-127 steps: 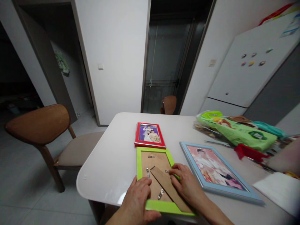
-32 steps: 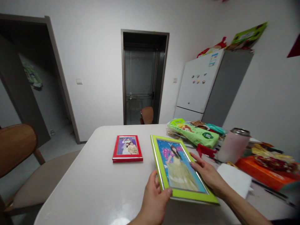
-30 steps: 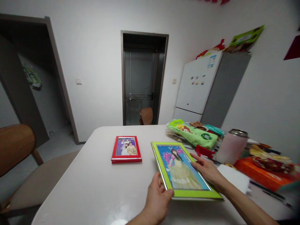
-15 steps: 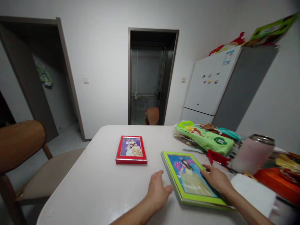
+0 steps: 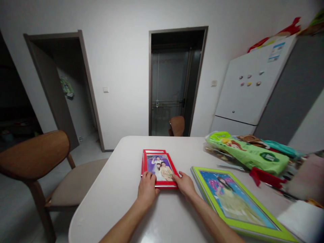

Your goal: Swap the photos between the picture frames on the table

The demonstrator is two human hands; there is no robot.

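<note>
Resting the left hand [image 5: 147,185] and right hand [image 5: 184,184] on the near corners of a red photo frame [image 5: 159,170], fingers [image 5: 149,175] curled against it, though any firm grip cannot be told. The frame lies flat on the white tabletop [image 5: 113,202], its long axis pointing away from the person. Sliding it rightward carelessly could knock the lime-green photo frame [image 5: 234,206] just beside it; a green packet [image 5: 246,155] lies farther off.

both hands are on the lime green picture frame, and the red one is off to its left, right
No, the hands are on a different frame. The head view shows the left hand and right hand on the red picture frame, not the lime green picture frame. The red frame is indeed to its left.
</note>
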